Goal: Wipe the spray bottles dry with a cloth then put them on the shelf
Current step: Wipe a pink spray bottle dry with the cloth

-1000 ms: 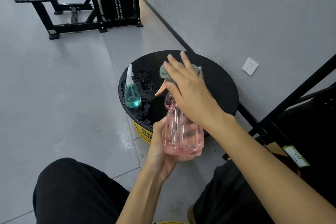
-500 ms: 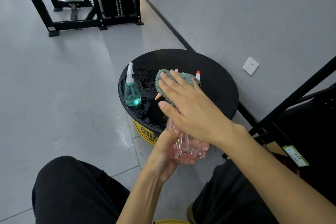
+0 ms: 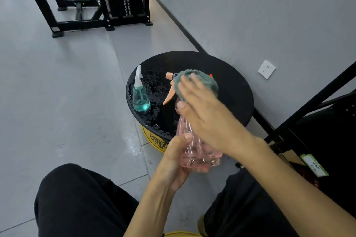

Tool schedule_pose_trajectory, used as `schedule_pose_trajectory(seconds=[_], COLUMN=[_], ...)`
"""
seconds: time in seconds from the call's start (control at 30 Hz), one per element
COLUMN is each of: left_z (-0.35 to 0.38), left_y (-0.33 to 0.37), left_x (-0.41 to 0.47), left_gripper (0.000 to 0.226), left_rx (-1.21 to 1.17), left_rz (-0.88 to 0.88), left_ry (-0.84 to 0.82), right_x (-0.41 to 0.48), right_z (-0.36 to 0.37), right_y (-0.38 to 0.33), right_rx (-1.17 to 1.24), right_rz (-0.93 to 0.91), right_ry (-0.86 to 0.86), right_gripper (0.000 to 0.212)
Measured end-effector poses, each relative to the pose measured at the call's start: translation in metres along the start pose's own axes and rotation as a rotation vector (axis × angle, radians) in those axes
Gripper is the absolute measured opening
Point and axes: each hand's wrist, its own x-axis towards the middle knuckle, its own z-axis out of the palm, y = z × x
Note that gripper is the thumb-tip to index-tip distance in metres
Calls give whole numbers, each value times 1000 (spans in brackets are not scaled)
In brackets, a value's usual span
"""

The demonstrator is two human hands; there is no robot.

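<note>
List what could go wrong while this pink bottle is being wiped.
Only the left hand grips the pink bottle, low down and off the table; it may slip as the right hand presses the cloth on it. The teal bottle stands near the table's edge, close to the wiping; a wide stroke might knock it off. Water drops cover part of the black table; setting the pink bottle there would likely rewet it.

Round black surface, wet drops on left part. Small green bottle stands upright near left edge. Yellow base under surface, on grey floor.
</note>
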Motion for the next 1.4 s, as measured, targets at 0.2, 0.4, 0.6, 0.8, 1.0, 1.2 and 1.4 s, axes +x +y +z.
schedule_pose_trajectory(seconds=[0.2,0.4,0.6,0.8,1.0,1.2,1.4], left_z=[2,1,1,-1,-3,-1,-5], left_y=[-2,-4,-5,-7,-6,-9,-9], left_x=[0,1,0,3,1,3,1], left_gripper=[42,40,49,47,55,81,54], left_rx=[-33,-5,-20,-51,-28,-85,-47], left_rz=[6,-20,2,3,4,-21,-11], left_ry=[-12,-29,-12,20,14,-13,1], right_x=[4,14,14,7,-5,-1,-14], right_z=[-2,-4,-5,-3,-5,-13,-10], right_y=[8,-4,0,0,6,16,11], right_rx=[-60,-154,-203,-181,-119,0,12], right_rz=[59,26,-51,-30,-85,32,-32], right_ry=[-75,-112,-144,-169,-171,-142,-141], right_gripper=[62,64,55,59,60,54,52])
